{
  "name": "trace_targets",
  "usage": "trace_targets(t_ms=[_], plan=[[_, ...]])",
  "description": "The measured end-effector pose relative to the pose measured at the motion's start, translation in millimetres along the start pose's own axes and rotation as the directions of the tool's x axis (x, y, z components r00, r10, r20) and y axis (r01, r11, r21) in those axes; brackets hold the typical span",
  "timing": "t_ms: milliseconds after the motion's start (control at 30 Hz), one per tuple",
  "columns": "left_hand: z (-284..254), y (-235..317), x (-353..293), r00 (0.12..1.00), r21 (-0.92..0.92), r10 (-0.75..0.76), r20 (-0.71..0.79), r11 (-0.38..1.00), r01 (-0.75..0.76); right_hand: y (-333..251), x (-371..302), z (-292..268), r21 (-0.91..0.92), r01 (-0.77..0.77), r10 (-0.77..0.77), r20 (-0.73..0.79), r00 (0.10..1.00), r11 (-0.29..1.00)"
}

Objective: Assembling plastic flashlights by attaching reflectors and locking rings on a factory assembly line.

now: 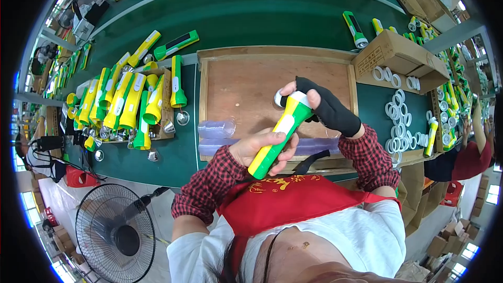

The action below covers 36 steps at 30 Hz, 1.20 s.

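A green and yellow flashlight (281, 135) is held aslant over the wooden board, its head toward the far right. My left hand (264, 149), bare, is closed around the flashlight's handle. My right hand (327, 106), in a black fingerless glove, grips the head end, where a white ring (299, 97) sits around the rim. Beside my right fingertips is another small white round piece (279, 98); whether my fingers touch it I cannot tell. The wood-framed board (246, 76) lies beneath both hands.
Left of the board stand many yellow and green flashlight bodies (123, 99) with small reflectors. Loose white rings (401, 118) lie at the right by an open cardboard box (401, 57). Rolled clear plastic (217, 128) lies along the board's near side. A fan (118, 236) stands at lower left.
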State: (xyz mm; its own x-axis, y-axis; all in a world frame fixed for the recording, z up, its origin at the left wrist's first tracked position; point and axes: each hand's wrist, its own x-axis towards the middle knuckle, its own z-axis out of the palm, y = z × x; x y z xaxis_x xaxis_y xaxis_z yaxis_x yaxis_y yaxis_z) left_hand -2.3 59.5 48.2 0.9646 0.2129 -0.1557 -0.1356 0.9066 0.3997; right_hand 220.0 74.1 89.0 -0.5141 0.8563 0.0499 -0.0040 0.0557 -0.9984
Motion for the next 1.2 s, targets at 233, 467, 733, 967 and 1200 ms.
trace_targets(t_ms=[233, 467, 733, 967, 1200], plan=[[15.2, -1.6, -2.2, 0.872, 0.781, 0.332, -0.360, 0.619, 0.087, 2.2, -0.2, 6.5, -0.248, 0.068, -0.077, -0.029, 0.997, 0.966], [35.4, -4.9, -5.6, 0.925, 0.256, -0.134, 0.356, 0.966, 0.042, -62.2, 0.8, 21.0, -0.543, 0.559, -0.401, 0.391, 0.829, 0.627], [-26.8, 26.5, 31.3, 0.649, 0.857, 0.737, -0.188, -0.200, 0.475, 40.4, 36.6, -2.2, -0.446, -0.138, -0.054, -0.391, 0.919, 0.884], [-5.2, 24.2, 7.5, 0.931, 0.592, 0.178, -0.319, 0.804, 0.049, 11.5, 25.2, -22.5, 0.022, -0.182, 0.182, 0.002, 0.983, 0.983], [-5.8, 7.9, 8.1, 0.975, 0.231, 0.063, -0.211, 0.973, -0.013, -0.9, 27.6, -3.1, 0.036, -0.056, 0.055, 0.012, 0.998, 0.998]])
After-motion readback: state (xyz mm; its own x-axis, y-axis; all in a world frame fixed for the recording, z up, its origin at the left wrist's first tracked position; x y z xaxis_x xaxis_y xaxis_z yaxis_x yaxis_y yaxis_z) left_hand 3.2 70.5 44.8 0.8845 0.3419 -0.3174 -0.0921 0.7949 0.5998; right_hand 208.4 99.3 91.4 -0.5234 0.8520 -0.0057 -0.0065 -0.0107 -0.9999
